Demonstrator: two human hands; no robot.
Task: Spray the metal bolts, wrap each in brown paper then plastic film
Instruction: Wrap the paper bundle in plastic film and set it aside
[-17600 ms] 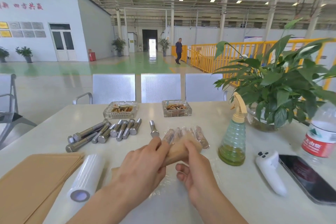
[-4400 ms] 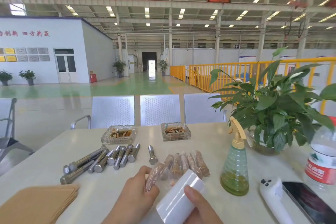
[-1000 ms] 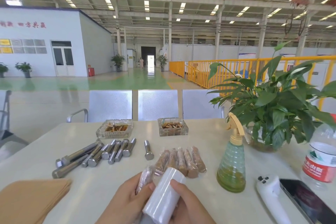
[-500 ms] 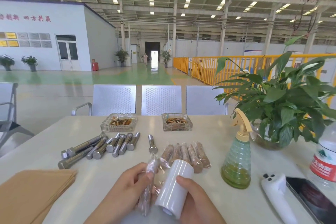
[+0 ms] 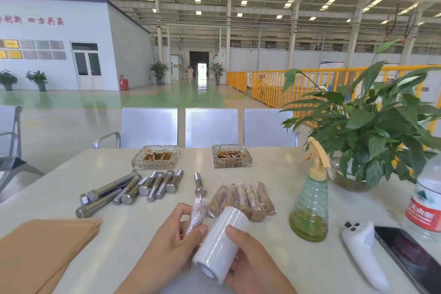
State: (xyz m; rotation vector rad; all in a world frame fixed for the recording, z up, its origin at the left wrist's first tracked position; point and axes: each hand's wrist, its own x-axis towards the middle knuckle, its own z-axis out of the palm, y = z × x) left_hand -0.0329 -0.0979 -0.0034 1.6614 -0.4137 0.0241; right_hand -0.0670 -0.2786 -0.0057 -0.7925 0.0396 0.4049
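While gripped, film roll has tilted upright since.

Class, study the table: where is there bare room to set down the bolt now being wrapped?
Bare patches: between the brown paper stack and the left hand; between the wrapped bolts and the spray bottle. Crowded: the loose metal bolts, and the right edge by the white controller and phone.

Since the brown-paper stage, the right hand has taken up the film roll, and the left hand holds the bolt, apparently film-wrapped, just short of the wrapped row.
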